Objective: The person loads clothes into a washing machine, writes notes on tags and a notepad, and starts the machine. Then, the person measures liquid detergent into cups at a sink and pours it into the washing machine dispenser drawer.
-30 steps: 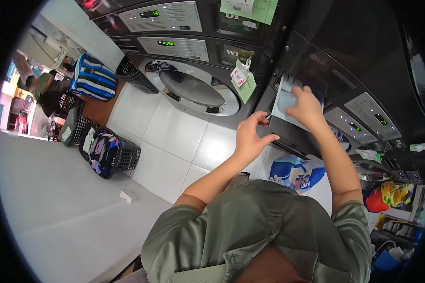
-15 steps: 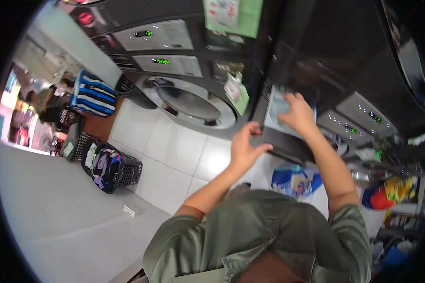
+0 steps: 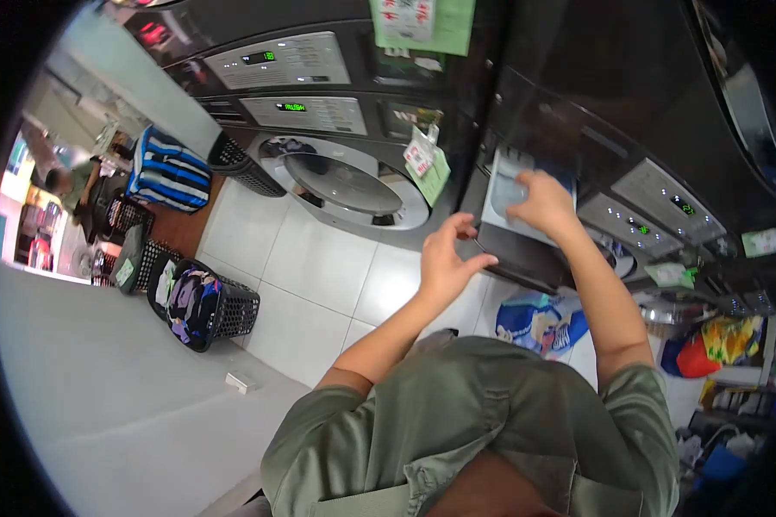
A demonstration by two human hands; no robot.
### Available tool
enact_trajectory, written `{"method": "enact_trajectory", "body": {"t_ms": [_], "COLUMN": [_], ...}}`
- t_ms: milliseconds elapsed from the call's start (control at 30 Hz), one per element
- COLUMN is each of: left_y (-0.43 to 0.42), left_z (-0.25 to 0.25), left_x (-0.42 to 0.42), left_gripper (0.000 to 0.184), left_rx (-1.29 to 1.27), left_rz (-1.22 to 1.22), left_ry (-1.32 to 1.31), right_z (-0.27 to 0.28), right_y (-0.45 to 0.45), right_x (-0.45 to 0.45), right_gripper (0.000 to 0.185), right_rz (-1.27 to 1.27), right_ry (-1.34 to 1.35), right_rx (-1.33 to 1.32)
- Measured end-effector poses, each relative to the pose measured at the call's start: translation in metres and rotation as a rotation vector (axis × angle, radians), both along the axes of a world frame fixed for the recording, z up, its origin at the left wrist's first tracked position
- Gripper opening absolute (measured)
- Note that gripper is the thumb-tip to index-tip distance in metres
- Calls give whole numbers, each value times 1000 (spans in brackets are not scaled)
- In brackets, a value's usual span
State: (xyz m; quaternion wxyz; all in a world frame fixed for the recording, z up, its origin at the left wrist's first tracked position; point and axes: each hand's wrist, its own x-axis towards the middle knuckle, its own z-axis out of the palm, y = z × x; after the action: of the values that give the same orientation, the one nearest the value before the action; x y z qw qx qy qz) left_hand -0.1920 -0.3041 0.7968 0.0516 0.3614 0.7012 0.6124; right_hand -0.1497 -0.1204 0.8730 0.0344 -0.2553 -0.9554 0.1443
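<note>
A pulled-out drawer [image 3: 530, 246] with a pale inside juts from the dark machine. Over it is my right hand [image 3: 541, 205], its fingers curved around a translucent cup-like piece [image 3: 507, 195] in the drawer. My left hand [image 3: 453, 261] is beside the drawer's near left corner, with thumb and fingers apart. Nothing shows between them; whether the fingertips touch the drawer front is unclear. Left of the drawer is a round-door washer [image 3: 345, 183] with a lit control panel [image 3: 304, 114].
Dark baskets [image 3: 237, 306] with clothes stand on the floor at left, near a blue striped bag [image 3: 171, 171]. A blue and white bag [image 3: 539, 323] lies below the drawer. Another person [image 3: 82, 189] is at far left. Paper tags [image 3: 429, 164] hang on the machines.
The view has shifted, so the machines appear farther left. Both hands remain at the drawer, and my right hand stays curved around the translucent piece.
</note>
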Motion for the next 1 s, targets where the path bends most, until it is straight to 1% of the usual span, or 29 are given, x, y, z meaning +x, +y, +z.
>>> {"method": "enact_trajectory", "body": {"t_ms": [33,100,133,200,233,267,300,333,367,400,433,467,533,667,733,800,867,933,1000], "left_y": [-1,0,1,0,0,4,1,-1,-1,0,-1,-1,-2,-3,-4,-3,0,8,25], "left_z": [-2,-2,-3,-3,3,-1,7,4,1,-3,-2,0,2,5,7,12,14,13,9], "left_x": [2,0,2,3,2,0,2,2,1,1,1,2,0,4,5,6,6,3,-4], "left_gripper": [70,70,70,68,65,54,56,58,60,62,63,64,64,65,65,65,65,65,64], "left_rx": [-10,-35,-32,-32,-38,80,81,28,14,-9,-22,-37,-46,-68,-84,-144,-174,-204,-194], "left_rz": [-28,25,14,56,16,41,38,26,29,15,19,14,9,-5,-11,-22,-1,17,86], "left_ry": [-15,37,41,46,15,77,111,44,42,22,45,59,82,50,50,-7,10,25,63], "right_z": [-3,-5,-9,-24,-31,-39,-45,-43,-48,-47,-49,-31,-27,-35,-34,-25,-10,7,19], "right_y": [1,5,7,16,20,25,27,24,25,23,22,11,7,5,6,2,-6,-15,-14], "right_x": [3,5,11,17,21,23,24,24,23,25,24,26,25,20,17,15,17,27,48], "right_gripper": [52,52,52,52,52,53,53,50,48,48,48,48,49,49,49,49,50,50,50], "right_rz": [-28,-120,-132,-125,-129,-101,-87,-148,-189,-210,-246,-258,-264,-273,-227,-234,-241,-182,-177], "right_ry": [-15,242,246,387,467,565,659,641,693,710,732,755,785,870,913,967,1022,1244,1280], "right_rx": [-10,2,6,-178,-236,-294,-381,-409,-673,-707,-922,-1067,-1114,-1104,-1108,-1117,-1123,-1181,-1183]}}
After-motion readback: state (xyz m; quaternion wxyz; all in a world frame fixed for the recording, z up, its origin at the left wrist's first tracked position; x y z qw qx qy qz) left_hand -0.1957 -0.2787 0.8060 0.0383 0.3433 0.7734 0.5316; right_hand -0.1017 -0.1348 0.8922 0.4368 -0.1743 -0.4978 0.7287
